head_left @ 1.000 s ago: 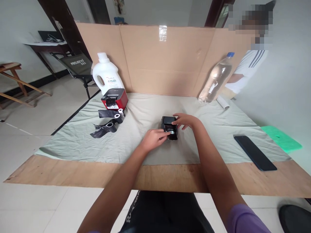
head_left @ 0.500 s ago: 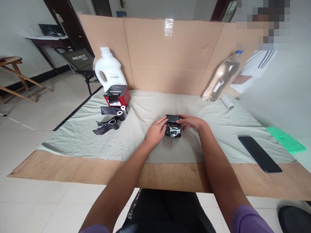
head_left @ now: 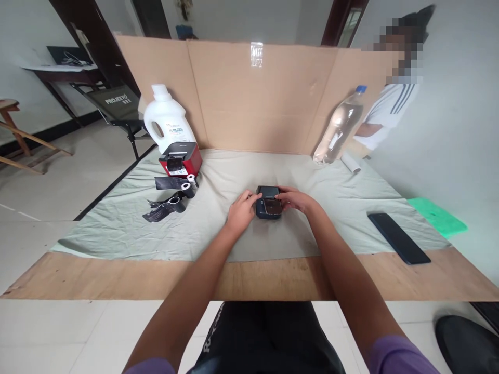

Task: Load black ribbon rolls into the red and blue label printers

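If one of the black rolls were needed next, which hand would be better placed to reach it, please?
Probably the left hand: it is on the side of the small black device nearer the black rolls, whereas the right hand is at the opposite side.

One left hand [head_left: 240, 211] and one right hand [head_left: 296, 199], two in all. One black device [head_left: 269, 192] at centre, one red-and-black box [head_left: 194, 162] far left. Three rolls [head_left: 188, 192] at left. One white jug [head_left: 168, 122] far left; one clear bottle [head_left: 341, 124] and one white tube [head_left: 352, 163] far right; one phone [head_left: 398, 239] near right.
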A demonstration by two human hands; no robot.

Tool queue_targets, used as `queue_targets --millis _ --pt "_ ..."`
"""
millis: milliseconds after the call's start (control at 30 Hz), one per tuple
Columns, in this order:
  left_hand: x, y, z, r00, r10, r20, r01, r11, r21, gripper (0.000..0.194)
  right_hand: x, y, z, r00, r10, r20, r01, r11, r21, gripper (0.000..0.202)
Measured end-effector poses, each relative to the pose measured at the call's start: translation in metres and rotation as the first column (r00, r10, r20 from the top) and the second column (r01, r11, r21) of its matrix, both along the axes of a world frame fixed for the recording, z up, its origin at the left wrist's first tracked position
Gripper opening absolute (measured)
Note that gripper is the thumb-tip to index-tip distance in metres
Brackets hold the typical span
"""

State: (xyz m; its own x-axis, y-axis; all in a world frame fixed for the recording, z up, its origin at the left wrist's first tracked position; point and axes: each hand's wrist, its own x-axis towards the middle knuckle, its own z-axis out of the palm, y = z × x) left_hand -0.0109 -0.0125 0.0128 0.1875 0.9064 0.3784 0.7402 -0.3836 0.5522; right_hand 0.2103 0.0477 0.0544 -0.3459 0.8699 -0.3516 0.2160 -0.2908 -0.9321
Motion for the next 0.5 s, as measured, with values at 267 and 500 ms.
queue_targets --millis 267,500 --pt "-0.007 0.002 -0.008 0.988 -0.100 0.119 0.099 0.995 0.009 0.058 0.003 -0.012 -0.015 0.982 -0.133 -0.134 0.140 0.989 0.048 0.026" --pt "0.002 0.006 0.005 0.999 0.000 0.037 0.001 0.999 -0.042 0.044 -0.007 -0.006 -0.017 0.968 -0.233 -0.095 0.238 0.970 0.042 0.031"
